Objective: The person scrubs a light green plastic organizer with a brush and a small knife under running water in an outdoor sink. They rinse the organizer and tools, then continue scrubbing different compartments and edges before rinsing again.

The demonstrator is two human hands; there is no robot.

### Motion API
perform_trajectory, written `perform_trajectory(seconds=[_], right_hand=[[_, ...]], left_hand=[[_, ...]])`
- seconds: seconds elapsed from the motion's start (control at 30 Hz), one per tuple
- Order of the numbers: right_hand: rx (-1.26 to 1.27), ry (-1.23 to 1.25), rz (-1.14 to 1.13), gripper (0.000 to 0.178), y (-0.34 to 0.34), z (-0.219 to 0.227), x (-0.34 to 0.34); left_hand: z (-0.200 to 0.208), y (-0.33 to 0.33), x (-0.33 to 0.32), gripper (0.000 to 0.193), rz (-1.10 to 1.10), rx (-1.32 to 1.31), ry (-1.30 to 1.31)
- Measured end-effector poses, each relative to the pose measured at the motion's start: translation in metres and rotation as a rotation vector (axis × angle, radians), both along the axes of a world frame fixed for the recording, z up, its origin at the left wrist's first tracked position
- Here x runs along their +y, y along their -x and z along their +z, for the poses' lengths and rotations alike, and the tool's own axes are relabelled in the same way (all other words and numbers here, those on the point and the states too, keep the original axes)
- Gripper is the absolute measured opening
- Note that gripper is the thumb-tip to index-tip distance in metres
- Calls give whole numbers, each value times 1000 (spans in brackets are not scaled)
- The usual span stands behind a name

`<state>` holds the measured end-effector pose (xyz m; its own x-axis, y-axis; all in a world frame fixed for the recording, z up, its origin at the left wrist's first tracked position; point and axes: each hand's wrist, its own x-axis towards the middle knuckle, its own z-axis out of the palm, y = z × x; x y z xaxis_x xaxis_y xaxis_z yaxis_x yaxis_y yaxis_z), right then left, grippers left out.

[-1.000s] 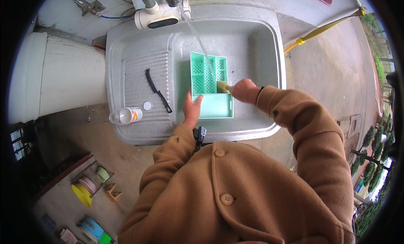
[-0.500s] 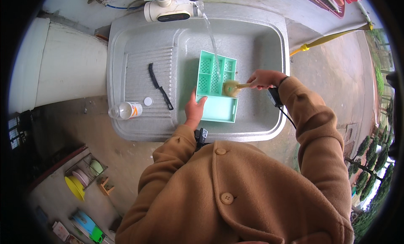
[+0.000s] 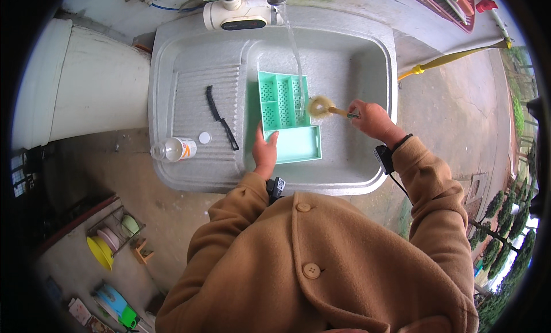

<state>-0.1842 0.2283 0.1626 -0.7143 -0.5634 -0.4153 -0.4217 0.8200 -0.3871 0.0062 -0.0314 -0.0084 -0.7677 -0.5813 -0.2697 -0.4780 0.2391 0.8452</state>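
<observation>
A mint-green plastic organizer box, with several holed compartments and one plain section at the near end, sits in the sink basin. My left hand grips its near left side, thumb over the rim and the other fingers mostly hidden below. To the right, my right hand is closed round the wooden handle of a round-headed scrub brush. The brush head is just beside the box's right edge; whether they touch I cannot tell. Running water falls onto the box's right-hand compartments.
A white tap stands over the grey sink. On the ribbed drainboard at left lie a thin black brush, a clear bottle and a white cap. A large white container flanks the sink's left side.
The box has shifted left and turned a little in my left hand. My right hand has turned, and the brush head has come off the box's right side.
</observation>
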Motion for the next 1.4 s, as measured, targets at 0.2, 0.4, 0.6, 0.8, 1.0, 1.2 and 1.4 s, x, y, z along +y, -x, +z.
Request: perform_trajectory(seconds=[0.2, 0.4, 0.6, 0.8, 1.0, 1.2, 1.4], right_hand=[[-612, 520, -460, 25, -1, 12, -17], [-164, 530, -380, 17, -25, -29, -40], [-27, 487, -379, 23, -36, -46, -57], [-344, 334, -434, 27, -10, -36, -65], [17, 183, -150, 23, -58, -68, -103], [-296, 562, -817, 28, -29, -91, -84], [-555, 463, -967, 28, 22, -79, -55]], left_hand=[[2, 2, 0, 61, -4, -13, 20], [1, 2, -1, 62, -10, -58, 7], [-6, 0, -1, 62, -9, -59, 27], [-7, 0, 0, 63, -16, -58, 30], [-3, 0, 2, 62, -18, -26, 15], [-3, -1, 6, 62, 28, 40, -40], [2, -1, 5, 61, -35, -2, -20]])
